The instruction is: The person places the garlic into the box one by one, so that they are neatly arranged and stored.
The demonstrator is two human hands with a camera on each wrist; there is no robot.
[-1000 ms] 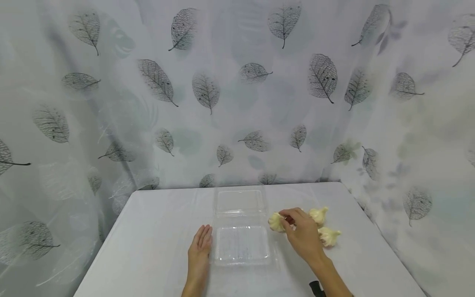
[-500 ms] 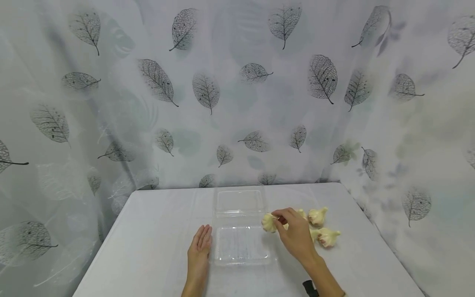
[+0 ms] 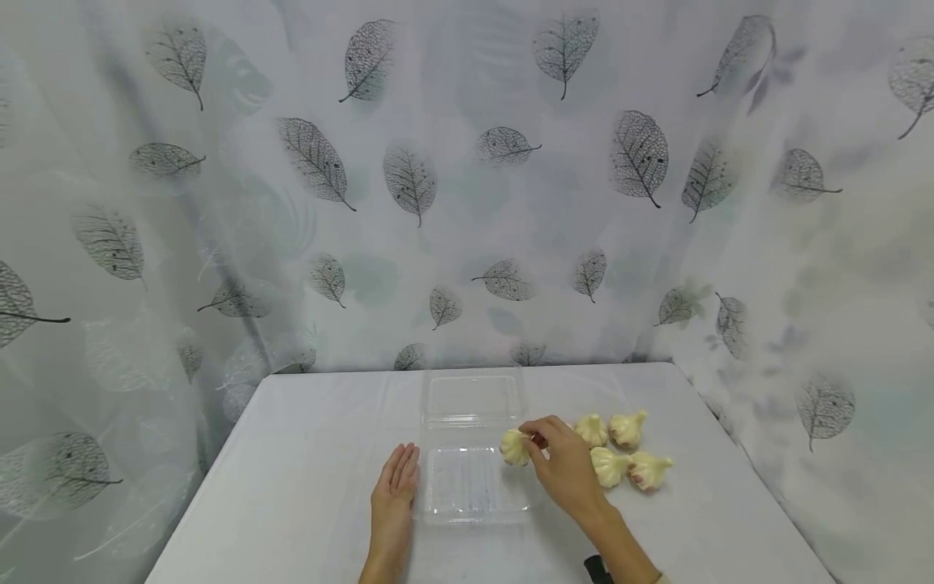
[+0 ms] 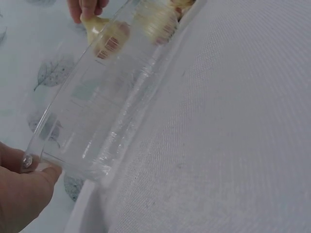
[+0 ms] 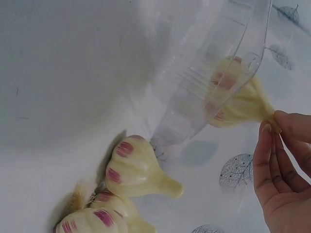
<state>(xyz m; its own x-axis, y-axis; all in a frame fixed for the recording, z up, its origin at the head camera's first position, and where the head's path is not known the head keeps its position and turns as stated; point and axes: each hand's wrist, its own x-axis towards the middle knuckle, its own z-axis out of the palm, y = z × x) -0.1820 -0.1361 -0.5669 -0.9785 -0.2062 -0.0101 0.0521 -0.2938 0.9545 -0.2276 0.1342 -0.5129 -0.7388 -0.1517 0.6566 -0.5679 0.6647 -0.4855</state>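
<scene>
My right hand [image 3: 565, 470] pinches a garlic bulb [image 3: 515, 447] by its stem between thumb and fingertips. In the right wrist view this garlic bulb [image 5: 248, 102] hangs with its root end over the rim of a clear plastic container [image 5: 194, 97], partly seen through the wall. The container's base [image 3: 477, 517] lies open with its lid [image 3: 473, 397] folded back behind it. At the base's left side, my left hand [image 3: 392, 507] touches the edge with its fingers straight and together. The left wrist view shows this left hand [image 4: 26, 194] at the rim's corner.
Several more garlic bulbs [image 3: 648, 470] sit grouped on the right of the white table [image 3: 292, 470]. A black strip [image 3: 597, 569] shows by the right forearm. Behind the table hangs a leaf-patterned curtain [image 3: 467, 203].
My right hand has moved left with the garlic bulb, from near the group to above the base's right side. The left hand has stayed in place.
</scene>
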